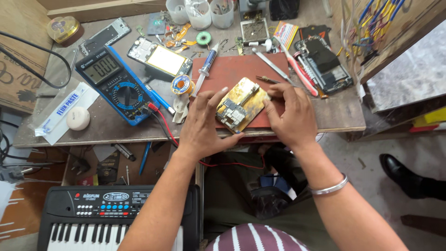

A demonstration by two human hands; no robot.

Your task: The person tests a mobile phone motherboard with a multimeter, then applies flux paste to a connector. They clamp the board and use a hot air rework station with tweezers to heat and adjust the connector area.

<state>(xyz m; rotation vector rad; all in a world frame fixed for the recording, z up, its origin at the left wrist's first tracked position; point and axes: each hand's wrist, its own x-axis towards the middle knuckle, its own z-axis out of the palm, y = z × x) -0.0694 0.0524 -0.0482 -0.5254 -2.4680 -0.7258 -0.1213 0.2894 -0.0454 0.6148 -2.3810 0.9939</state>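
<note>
A small circuit board [233, 113] sits clamped on a gold-coloured holder plate [244, 103], which lies tilted on a dark red work mat [232, 69] at the near edge of the workbench [339, 118]. The left hand [204, 123] comes in from the lower left, palm down, fingers spread and stretched forward, the fingertips resting on the plate's left edge and the thumb reaching under its near corner beside the board. The right hand [291, 116] mirrors it from the right, fingers bent, their tips pressing against the plate's right edge; a silver bangle [330, 186] circles that wrist. Both hands brace the plate between them rather than closing round it. The board looks grey and crowded with metal shields and tiny parts, covering the plate's lower half, while the upper half shows worn, scratched brass. Just left of the mat lie a syringe [206, 65] and a spool of solder wire [182, 86]. Further left is a blue multimeter [114, 83] with red and black leads, and behind it an opened phone [160, 59]. Right of the mat rest a red-handled tool [299, 72] and another dismantled phone [325, 65]. Below the bench stands a black electronic keyboard [102, 218].
</note>
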